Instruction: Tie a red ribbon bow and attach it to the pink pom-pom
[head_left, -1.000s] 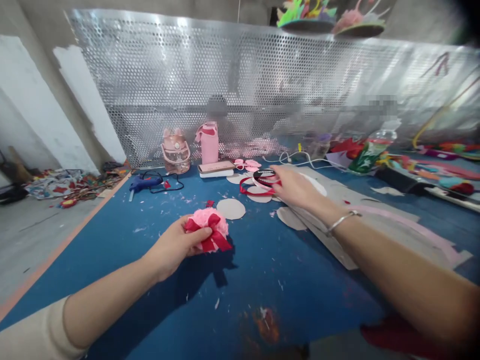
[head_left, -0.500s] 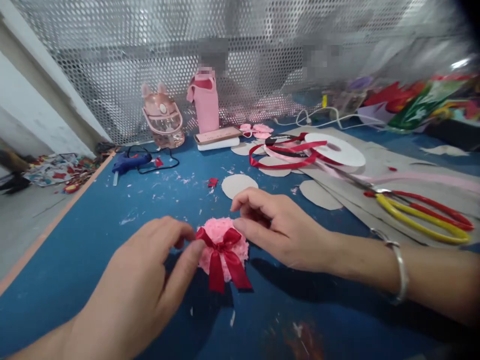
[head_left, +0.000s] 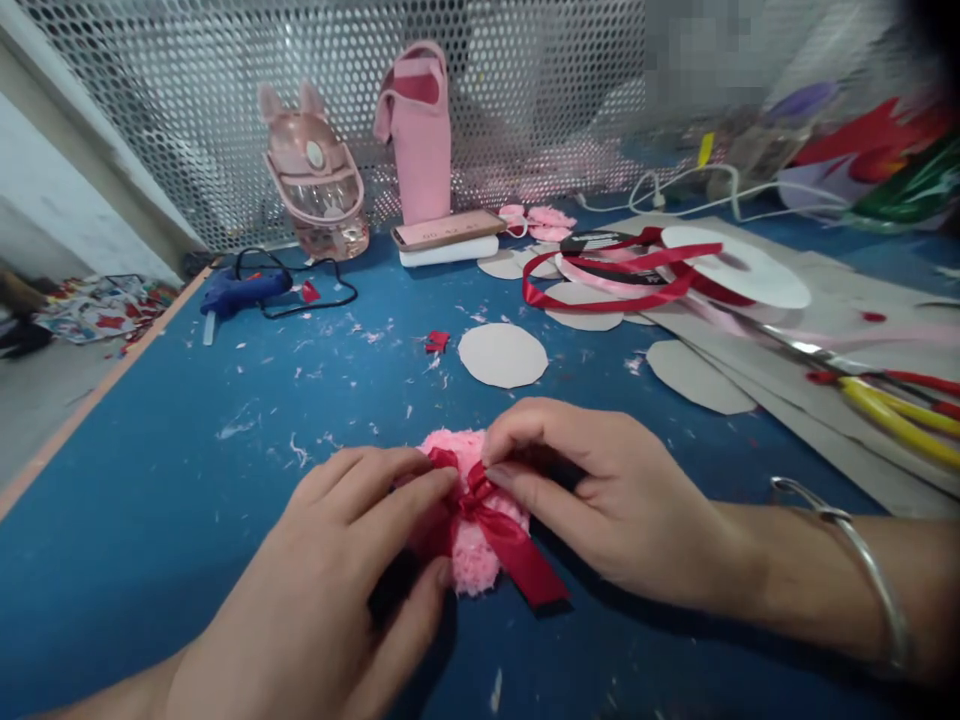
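Note:
A fluffy pink piece (head_left: 476,565) with a scalloped outline lies on the blue table, a red satin ribbon bow (head_left: 517,545) across its front. My left hand (head_left: 337,560) curls over its left side, index and middle fingers on the bow's left loop, thumb lower against the pink edge. That hand partly hides the left loop and tail. On the other side my right hand (head_left: 600,490) pinches the bow's right loop between thumb and forefinger. The right tail slants down past the pink edge onto the table.
Cardboard discs (head_left: 502,355) lie behind my hands. To the right are a ribbon spool (head_left: 750,268), scissors (head_left: 885,400) and grey cardboard sheets (head_left: 810,440). A blue glue gun (head_left: 244,290), a bottle (head_left: 319,190), a pink pouch (head_left: 421,160) and a phone (head_left: 450,230) stand or lie farther back.
My left hand has moved further over the bow's left side. My right thumb and forefinger have closed on its right loop, which looks bunched. The view has shifted slightly.

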